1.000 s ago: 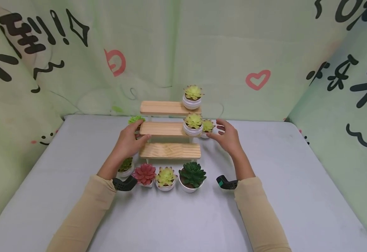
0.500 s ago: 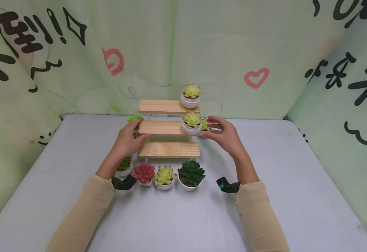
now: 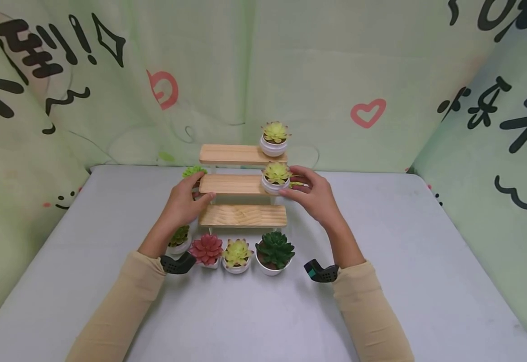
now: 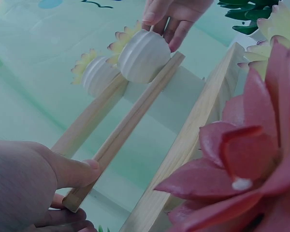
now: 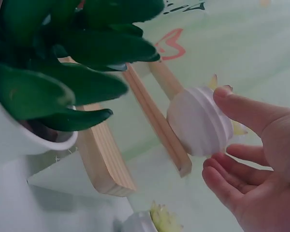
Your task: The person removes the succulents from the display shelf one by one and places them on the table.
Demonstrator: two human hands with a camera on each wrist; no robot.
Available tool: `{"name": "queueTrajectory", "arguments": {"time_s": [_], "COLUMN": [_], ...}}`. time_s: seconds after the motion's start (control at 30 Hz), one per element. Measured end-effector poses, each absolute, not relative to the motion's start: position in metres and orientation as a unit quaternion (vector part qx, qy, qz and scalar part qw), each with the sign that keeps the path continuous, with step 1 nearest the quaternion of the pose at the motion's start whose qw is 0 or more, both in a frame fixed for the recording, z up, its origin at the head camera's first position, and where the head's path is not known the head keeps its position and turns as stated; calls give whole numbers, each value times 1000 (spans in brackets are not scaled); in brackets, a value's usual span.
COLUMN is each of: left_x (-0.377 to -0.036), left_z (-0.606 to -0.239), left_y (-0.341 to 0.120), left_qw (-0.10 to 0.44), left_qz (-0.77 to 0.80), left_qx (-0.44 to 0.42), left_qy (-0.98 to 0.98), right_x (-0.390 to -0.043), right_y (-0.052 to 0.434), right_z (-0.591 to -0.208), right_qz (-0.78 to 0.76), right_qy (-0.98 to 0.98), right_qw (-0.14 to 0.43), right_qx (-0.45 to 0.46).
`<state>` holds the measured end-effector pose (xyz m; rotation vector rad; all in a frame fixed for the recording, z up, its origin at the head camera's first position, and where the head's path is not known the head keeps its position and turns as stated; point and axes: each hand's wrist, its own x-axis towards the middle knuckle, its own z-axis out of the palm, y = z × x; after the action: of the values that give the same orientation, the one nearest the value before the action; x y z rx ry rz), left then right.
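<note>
A three-step wooden stand (image 3: pixel 232 184) sits at the middle of the grey table (image 3: pixel 426 261). My left hand (image 3: pixel 201 189) grips the left end of its middle plank (image 4: pixel 130 125), thumb on the front edge. A yellow succulent in a white pot (image 3: pixel 275 177) stands at the right end of that plank. My right hand (image 3: pixel 296 186) curls round this pot (image 5: pixel 198 125), one digit on its rim and the others close beneath. A second yellow succulent pot (image 3: pixel 274 138) stands on the top plank.
In front of the stand stand a red succulent (image 3: pixel 206 250), a yellow one (image 3: pixel 237 254), a dark green one (image 3: pixel 274 250) and a small green one (image 3: pixel 179 237). A light green succulent (image 3: pixel 194 172) sits behind the stand's left end. Printed green cloth walls surround the table.
My right hand has moved left from beside the stand and now curls round the pot on the middle plank. The left hand has stayed on the plank's end.
</note>
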<state>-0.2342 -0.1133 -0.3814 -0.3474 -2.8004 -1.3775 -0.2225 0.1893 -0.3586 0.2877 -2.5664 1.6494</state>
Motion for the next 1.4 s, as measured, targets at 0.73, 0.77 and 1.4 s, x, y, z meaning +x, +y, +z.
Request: {"name": "queueTrajectory", "arguments": {"time_s": [0.73,0.77,1.4], "left_x": [-234,-234,-235], "left_z": [-383,-383,-382], "left_y": [-113,-113,-114], "left_qw": [36,40,50], "left_qz": [-445,-445,-454], "left_qx": [-114,-116,-120], "left_qy": [-887,-887,-881], "right_x": [-225,-226,-227], "right_y": [174,173,171], "right_z": [-360,-360,-363], "right_qz": [547,547,551], "right_qy": [-834,-834,-831], "right_qw": [49,50,69], "right_qx": [49,48,46]}}
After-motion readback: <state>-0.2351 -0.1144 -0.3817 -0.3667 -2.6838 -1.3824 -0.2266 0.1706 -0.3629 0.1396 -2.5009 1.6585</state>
